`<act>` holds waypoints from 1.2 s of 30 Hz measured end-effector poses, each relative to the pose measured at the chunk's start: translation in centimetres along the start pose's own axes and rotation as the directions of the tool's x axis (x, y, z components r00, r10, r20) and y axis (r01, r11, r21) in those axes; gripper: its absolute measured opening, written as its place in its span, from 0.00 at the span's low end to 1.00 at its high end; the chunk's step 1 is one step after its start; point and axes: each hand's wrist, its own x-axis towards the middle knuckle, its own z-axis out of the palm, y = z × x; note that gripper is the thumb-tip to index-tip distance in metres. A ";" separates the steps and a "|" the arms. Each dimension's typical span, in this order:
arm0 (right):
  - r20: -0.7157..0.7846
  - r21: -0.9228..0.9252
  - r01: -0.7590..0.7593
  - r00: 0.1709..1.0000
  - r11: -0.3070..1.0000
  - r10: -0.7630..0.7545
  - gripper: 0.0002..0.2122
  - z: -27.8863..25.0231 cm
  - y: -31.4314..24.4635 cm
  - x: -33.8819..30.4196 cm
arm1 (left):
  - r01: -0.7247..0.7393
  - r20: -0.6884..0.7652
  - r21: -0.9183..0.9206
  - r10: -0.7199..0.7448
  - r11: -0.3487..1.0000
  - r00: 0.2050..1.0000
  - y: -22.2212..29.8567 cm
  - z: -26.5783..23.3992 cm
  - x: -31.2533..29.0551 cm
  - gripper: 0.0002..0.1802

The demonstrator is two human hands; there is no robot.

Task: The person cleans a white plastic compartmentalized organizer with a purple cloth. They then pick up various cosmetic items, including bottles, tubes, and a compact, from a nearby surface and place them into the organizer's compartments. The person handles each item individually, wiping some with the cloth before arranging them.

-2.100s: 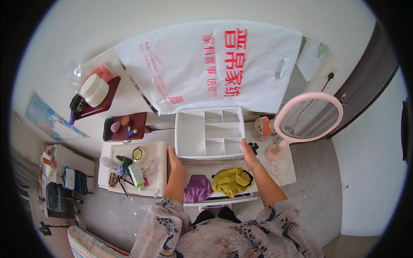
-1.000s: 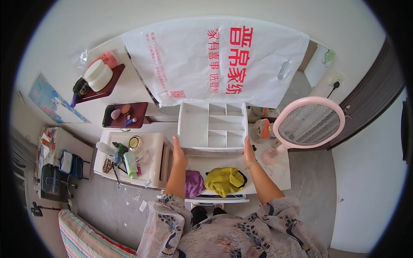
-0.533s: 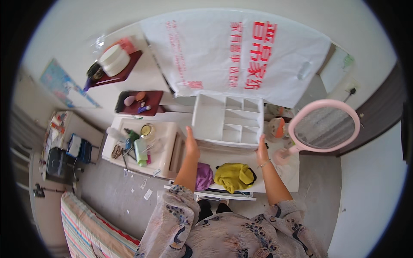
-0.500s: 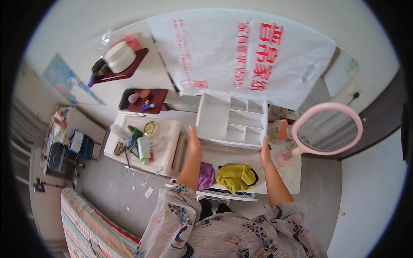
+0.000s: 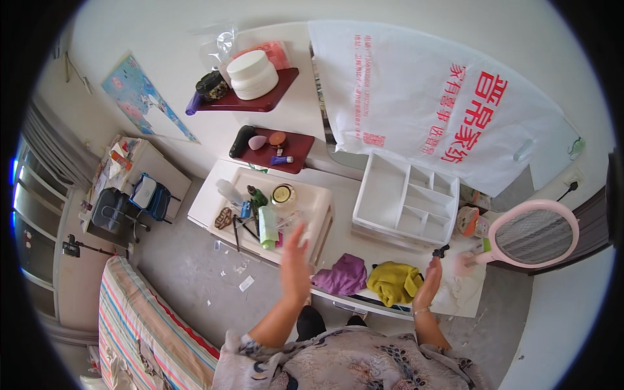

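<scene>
A white desktop organizer (image 5: 382, 192) with an open, divided top stands on the white table below the sheet-covered mirror. Both hands are apart from it. My left hand (image 5: 296, 270) is raised in front of the cream tray, fingers stretched and slightly blurred, holding nothing. On the other side, my right hand (image 5: 428, 284) has its fingers extended beside a yellow cloth (image 5: 394, 283). Just beyond its fingertips shows a small black object (image 5: 441, 251), perhaps a hair clip; whether they touch I cannot tell. A purple cloth (image 5: 340, 275) lies bunched left of the yellow one.
Bottles and a green tube (image 5: 267, 227) crowd the cream tray (image 5: 318, 221) at left. A pink electric swatter (image 5: 478, 259) stands at right. Dark red shelves (image 5: 286, 140) jut from the wall. A partly pulled-out drawer (image 5: 377, 305) is at the table's front. A striped bed (image 5: 140, 318) is lower left.
Both hands have come away from the organizer's sides and drawn back toward me. The view has shifted left, and the small black object now shows near my right fingertips.
</scene>
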 end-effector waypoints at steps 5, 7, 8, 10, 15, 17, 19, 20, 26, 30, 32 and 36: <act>0.299 0.018 0.098 0.949 0.995 -0.099 0.19 12.6 -4.6 -6.3 | -0.249 -0.301 -0.084 0.214 0.965 0.929 6.0 -14.5 4.5 0.30; 0.404 0.018 0.154 0.903 0.988 -0.148 0.17 17.7 -7.0 -8.0 | -0.196 -0.387 -0.126 0.134 0.972 0.912 6.5 -20.2 6.3 0.28; 0.452 0.000 0.222 0.869 0.975 -0.198 0.19 20.2 -8.2 -8.4 | -0.187 -0.396 -0.109 0.130 0.976 0.909 6.9 -22.6 7.1 0.28; 0.541 -0.041 0.357 0.793 0.933 -0.280 0.22 24.8 -10.4 -8.2 | -0.158 -0.405 -0.086 0.110 0.984 0.908 6.8 -26.4 8.7 0.26; 0.766 -0.154 0.664 0.548 0.732 -0.335 0.38 34.7 -14.9 -6.4 | -0.079 -0.341 -0.059 0.054 0.995 0.939 5.8 -32.2 12.8 0.25; 0.850 -0.159 0.744 0.438 0.649 -0.293 0.44 37.4 -15.9 -5.2 | -0.058 -0.268 -0.037 0.046 0.998 0.962 5.5 -33.1 14.1 0.25; 0.912 -0.188 0.785 0.363 0.591 -0.193 0.49 39.5 -15.9 -4.2 | -0.031 -0.181 -0.008 0.029 0.999 0.983 5.5 -32.8 15.7 0.25; 0.920 -0.203 0.801 0.353 0.563 -0.171 0.50 40.2 -16.1 -3.9 | -0.037 -0.136 -0.017 0.034 0.999 0.990 5.8 -32.2 16.1 0.25; 0.926 -0.291 0.867 0.362 0.405 -0.109 0.43 41.7 -15.1 -3.5 | -0.003 0.030 0.103 0.000 0.995 1.000 6.8 -30.1 17.1 0.23; 0.902 -0.245 0.799 0.396 0.549 -0.172 0.35 39.8 -15.5 -3.0 | -0.006 0.087 0.178 -0.009 0.984 0.996 6.8 -27.5 15.4 0.19; 0.873 -0.196 0.800 0.406 0.567 -0.272 0.32 37.1 -16.0 -2.5 | -0.028 0.122 0.199 0.003 0.980 0.992 6.2 -25.2 13.7 0.17; 0.833 -0.156 0.782 0.432 0.603 -0.345 0.31 31.1 -16.1 -0.2 | 0.008 0.204 0.244 -0.059 0.970 0.977 4.7 -18.7 10.9 0.16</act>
